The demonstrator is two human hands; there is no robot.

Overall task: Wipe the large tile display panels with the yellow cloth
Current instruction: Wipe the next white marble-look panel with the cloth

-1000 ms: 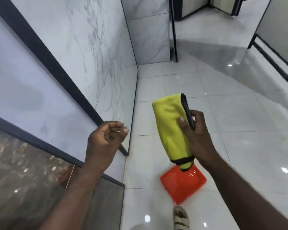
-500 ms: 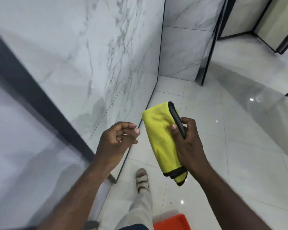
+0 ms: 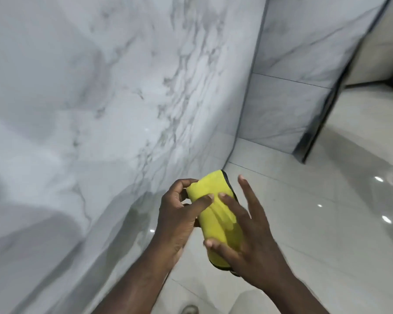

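Note:
The folded yellow cloth [image 3: 214, 219] with black trim is held between both hands at chest height, in front of the floor. My left hand [image 3: 177, 219] grips its upper left part, thumb across the front and fingers curled round the edge. My right hand [image 3: 255, 242] lies against the cloth's right and lower side with fingers spread and straight, index finger pointing up. The large white marble tile display panel [image 3: 100, 91] fills the left of the view, close beside my left arm.
A second marble panel [image 3: 281, 109] stands at the back, meeting the first in a corner. A black frame post [image 3: 315, 137] borders it on the right. Glossy pale floor tiles [image 3: 315, 223] stretch to the right. My shoe [image 3: 190, 310] shows at the bottom edge.
My left hand has come across and taken hold of the cloth. My right hand's fingers have straightened and spread. The view has turned up towards the panel, and the orange object has left the frame.

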